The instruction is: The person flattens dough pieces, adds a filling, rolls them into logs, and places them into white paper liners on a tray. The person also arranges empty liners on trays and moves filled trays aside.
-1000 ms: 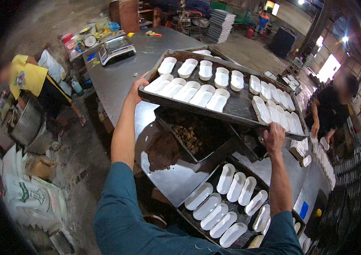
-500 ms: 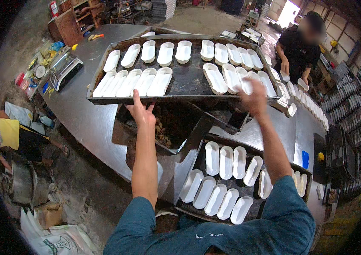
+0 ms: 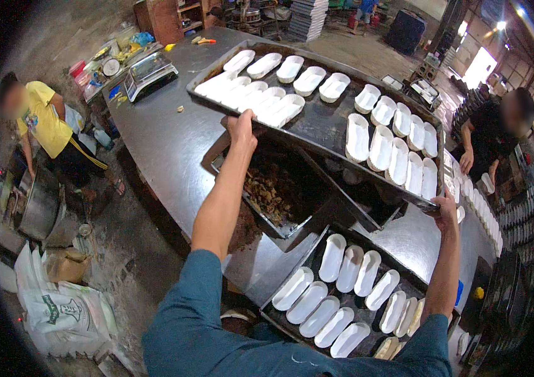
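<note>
I hold a large dark baking tray (image 3: 328, 120), tilted down to the right, above the steel table. White paper baking cups (image 3: 309, 80) stand on it in two groups of two rows. My left hand (image 3: 242, 129) grips its near edge toward the left corner. My right hand (image 3: 446, 210) is closed on the near right corner. Below, closer to me, lies a second baking tray (image 3: 368, 322) with more paper cups (image 3: 334, 327); a few at its right side hold something pale. A deep pan with brown, crumbly stuff (image 3: 268, 195) sits partly under the lifted tray.
A digital scale (image 3: 149, 76) stands on the far left of the steel table (image 3: 172, 132). Right of me a co-worker in black (image 3: 499, 135) handles paper cups beside a long row of them (image 3: 483, 204). Another person in yellow (image 3: 50, 119) bends over a large pot (image 3: 39, 210) at left.
My right hand has gone from the cups on the raised tray to its near right corner. That tray now tilts down to the right. The view has turned.
</note>
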`<state>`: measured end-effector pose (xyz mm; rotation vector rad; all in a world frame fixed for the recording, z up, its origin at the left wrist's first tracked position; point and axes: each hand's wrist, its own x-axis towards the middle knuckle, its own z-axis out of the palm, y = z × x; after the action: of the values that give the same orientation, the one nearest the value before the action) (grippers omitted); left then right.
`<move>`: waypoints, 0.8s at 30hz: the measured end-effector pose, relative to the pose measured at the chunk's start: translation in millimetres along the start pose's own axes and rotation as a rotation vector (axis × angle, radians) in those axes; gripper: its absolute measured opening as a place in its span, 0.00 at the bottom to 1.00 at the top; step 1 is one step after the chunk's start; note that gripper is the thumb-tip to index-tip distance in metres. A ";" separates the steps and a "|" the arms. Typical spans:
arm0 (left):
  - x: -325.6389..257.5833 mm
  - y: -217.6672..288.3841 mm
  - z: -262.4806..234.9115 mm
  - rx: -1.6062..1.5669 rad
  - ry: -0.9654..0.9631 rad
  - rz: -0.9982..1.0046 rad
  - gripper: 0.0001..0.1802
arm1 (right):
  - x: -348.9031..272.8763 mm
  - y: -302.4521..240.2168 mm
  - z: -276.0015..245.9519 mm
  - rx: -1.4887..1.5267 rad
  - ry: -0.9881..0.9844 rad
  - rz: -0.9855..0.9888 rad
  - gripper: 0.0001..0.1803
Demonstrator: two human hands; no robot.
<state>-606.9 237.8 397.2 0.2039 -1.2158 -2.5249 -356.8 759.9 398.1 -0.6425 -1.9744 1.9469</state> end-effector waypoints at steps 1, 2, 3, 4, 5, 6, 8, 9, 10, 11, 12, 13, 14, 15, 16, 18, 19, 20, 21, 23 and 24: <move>15.3 4.4 7.3 0.055 -0.040 -0.039 0.28 | 0.2 2.1 6.2 -0.008 -0.014 -0.018 0.47; 28.8 5.2 13.7 0.022 -0.064 -0.037 0.28 | 1.7 4.5 11.6 -0.022 0.009 -0.068 0.47; 41.3 4.0 18.8 0.005 -0.083 -0.072 0.28 | 4.6 7.6 16.5 0.000 0.001 -0.075 0.45; 54.0 4.7 23.9 0.033 -0.088 -0.089 0.28 | 7.8 10.8 22.0 0.084 -0.014 -0.080 0.45; 64.2 3.5 26.7 0.092 -0.060 -0.112 0.28 | 10.9 13.7 26.8 0.129 0.033 -0.039 0.44; 70.5 0.9 26.9 0.097 -0.071 -0.133 0.28 | 13.8 15.6 31.6 0.149 0.020 -0.079 0.44; 79.4 -3.7 27.3 0.110 -0.076 -0.151 0.27 | 16.9 15.9 40.4 0.182 0.076 -0.068 0.44; 81.0 -6.0 26.2 0.135 -0.052 -0.191 0.27 | 16.7 13.8 43.8 0.238 0.042 -0.079 0.43; 83.9 -6.5 25.9 0.184 -0.082 -0.106 0.27 | 16.3 10.9 47.3 0.185 0.084 -0.054 0.43; 84.4 -8.6 24.9 0.246 -0.126 -0.094 0.27 | 14.8 8.2 49.7 0.117 0.128 -0.009 0.43; 86.8 -7.6 23.1 0.396 -0.159 -0.042 0.27 | 12.5 4.6 51.5 0.160 0.042 -0.041 0.43; 88.9 -6.9 21.1 0.555 -0.161 0.008 0.28 | 10.1 3.3 53.1 0.181 0.032 -0.046 0.44; 90.3 -8.6 19.1 0.515 -0.168 -0.084 0.28 | 7.3 0.7 53.9 0.160 0.044 -0.041 0.44; 93.1 -10.4 17.5 0.486 -0.143 -0.118 0.29 | 5.3 0.7 54.8 0.142 0.056 -0.037 0.43; 95.2 -12.8 13.9 0.503 -0.115 -0.142 0.30 | 3.2 0.4 55.5 0.111 0.087 -0.017 0.43; 101.4 -19.2 7.0 0.541 -0.118 -0.110 0.33 | 2.8 2.4 57.9 0.124 0.090 -0.029 0.43; 102.4 -24.2 0.9 0.555 -0.138 -0.087 0.35 | 4.5 3.1 59.0 0.172 0.053 -0.065 0.42; 110.8 -24.3 5.2 0.577 -0.106 -0.193 0.38 | 7.2 3.8 61.3 0.196 0.092 -0.053 0.42; 107.1 -28.8 -5.4 0.522 -0.255 -0.161 0.40 | 10.1 2.9 62.0 0.120 0.149 0.023 0.40; 112.8 -23.9 -2.4 0.660 -0.207 -0.154 0.43 | 10.0 2.7 63.4 0.098 0.172 -0.033 0.39; 113.0 -22.5 2.8 0.733 -0.068 -0.085 0.43 | 5.3 4.6 62.5 0.052 0.223 -0.152 0.38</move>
<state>-718.5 213.0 383.0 0.3427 -2.1501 -2.0447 -392.3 708.5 390.4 -0.6460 -1.7777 1.7488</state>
